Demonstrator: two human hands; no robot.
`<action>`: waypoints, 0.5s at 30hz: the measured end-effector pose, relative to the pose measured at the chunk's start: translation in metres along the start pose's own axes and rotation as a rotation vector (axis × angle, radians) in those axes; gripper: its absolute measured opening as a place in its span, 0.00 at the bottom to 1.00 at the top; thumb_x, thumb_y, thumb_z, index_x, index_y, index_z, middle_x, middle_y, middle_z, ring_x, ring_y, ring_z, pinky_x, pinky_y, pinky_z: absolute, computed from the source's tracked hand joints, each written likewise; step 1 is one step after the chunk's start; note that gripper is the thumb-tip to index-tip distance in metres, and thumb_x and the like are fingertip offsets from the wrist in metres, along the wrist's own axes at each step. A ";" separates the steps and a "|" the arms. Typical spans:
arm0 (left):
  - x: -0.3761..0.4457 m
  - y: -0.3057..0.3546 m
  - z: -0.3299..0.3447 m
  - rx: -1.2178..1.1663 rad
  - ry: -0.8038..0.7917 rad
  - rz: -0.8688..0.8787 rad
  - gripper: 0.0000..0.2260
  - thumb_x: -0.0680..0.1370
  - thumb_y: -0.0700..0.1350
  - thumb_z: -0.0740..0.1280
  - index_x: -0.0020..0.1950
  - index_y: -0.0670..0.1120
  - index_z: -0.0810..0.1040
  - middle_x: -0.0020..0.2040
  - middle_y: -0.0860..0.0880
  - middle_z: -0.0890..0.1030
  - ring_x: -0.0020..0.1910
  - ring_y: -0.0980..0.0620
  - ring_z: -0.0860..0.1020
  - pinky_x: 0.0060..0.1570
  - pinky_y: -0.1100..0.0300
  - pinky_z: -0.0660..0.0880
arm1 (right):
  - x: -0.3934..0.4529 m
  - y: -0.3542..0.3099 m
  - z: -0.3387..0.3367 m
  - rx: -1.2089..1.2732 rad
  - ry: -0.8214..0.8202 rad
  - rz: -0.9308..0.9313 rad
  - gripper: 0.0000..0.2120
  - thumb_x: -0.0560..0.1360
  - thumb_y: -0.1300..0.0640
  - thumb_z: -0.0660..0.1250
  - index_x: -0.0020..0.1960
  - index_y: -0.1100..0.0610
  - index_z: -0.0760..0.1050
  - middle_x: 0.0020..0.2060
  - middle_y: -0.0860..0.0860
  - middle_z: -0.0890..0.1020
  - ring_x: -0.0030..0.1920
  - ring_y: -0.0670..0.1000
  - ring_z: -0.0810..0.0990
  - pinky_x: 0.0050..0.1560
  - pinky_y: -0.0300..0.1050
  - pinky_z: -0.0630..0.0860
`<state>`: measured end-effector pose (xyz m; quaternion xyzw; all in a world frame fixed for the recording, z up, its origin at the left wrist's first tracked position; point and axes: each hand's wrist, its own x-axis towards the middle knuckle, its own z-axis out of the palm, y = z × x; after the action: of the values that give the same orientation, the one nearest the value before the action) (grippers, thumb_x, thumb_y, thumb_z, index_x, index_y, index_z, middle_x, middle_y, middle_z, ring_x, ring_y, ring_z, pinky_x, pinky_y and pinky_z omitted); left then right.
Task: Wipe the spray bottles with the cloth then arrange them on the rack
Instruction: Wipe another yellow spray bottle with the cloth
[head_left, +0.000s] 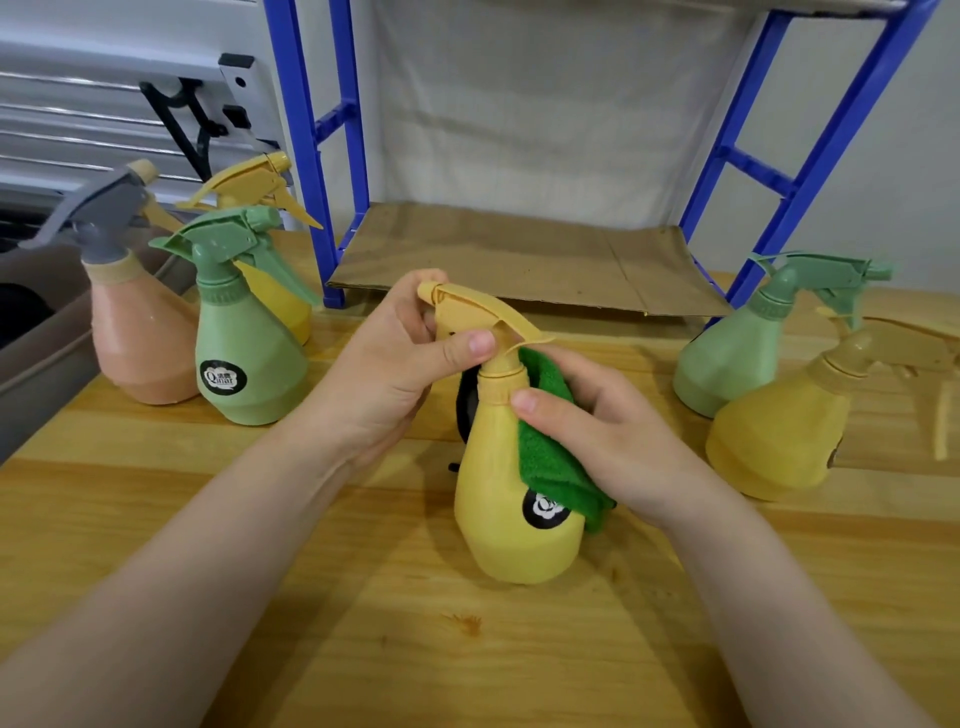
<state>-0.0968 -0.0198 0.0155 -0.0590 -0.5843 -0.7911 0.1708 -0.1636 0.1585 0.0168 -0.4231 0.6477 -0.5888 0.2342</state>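
Desk (260, 519): blue rack (810, 171) at 12 o'clock. Yellow bottle (509, 519) centre, black label partly covered. Left hand (395, 364) clamps its trigger head; right hand (608, 431) presses green cloth (545, 457) against it. Green bottle (244, 358), 10 o'clock, reads "Qinar".

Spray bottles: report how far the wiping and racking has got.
Done: nothing racked; the rack shelf holds only cardboard. In hand: left hand steadies the yellow bottle while right hand presses the green cloth on it. Left: five bottles wait on the table.
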 end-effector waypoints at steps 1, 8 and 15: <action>0.000 0.001 0.001 0.002 0.016 0.017 0.26 0.62 0.41 0.81 0.52 0.47 0.69 0.37 0.54 0.79 0.38 0.56 0.79 0.42 0.65 0.76 | 0.000 0.001 0.000 -0.017 0.006 -0.004 0.13 0.76 0.56 0.65 0.60 0.51 0.76 0.47 0.42 0.83 0.48 0.42 0.82 0.47 0.35 0.76; -0.003 0.008 0.013 0.152 0.163 0.142 0.23 0.66 0.41 0.80 0.51 0.48 0.68 0.35 0.57 0.78 0.39 0.58 0.77 0.41 0.66 0.75 | 0.002 0.010 0.015 -0.028 0.143 -0.133 0.26 0.76 0.49 0.65 0.72 0.52 0.66 0.62 0.45 0.79 0.63 0.46 0.77 0.64 0.44 0.73; -0.006 0.010 0.025 0.172 0.255 0.227 0.21 0.65 0.40 0.74 0.49 0.48 0.66 0.33 0.60 0.76 0.36 0.62 0.76 0.40 0.69 0.74 | 0.004 0.013 0.003 0.069 0.057 -0.098 0.26 0.76 0.61 0.57 0.72 0.46 0.65 0.67 0.44 0.77 0.68 0.46 0.73 0.69 0.47 0.70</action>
<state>-0.0907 0.0025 0.0310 -0.0088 -0.6132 -0.7149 0.3359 -0.1667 0.1531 0.0049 -0.4289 0.6119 -0.6334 0.2011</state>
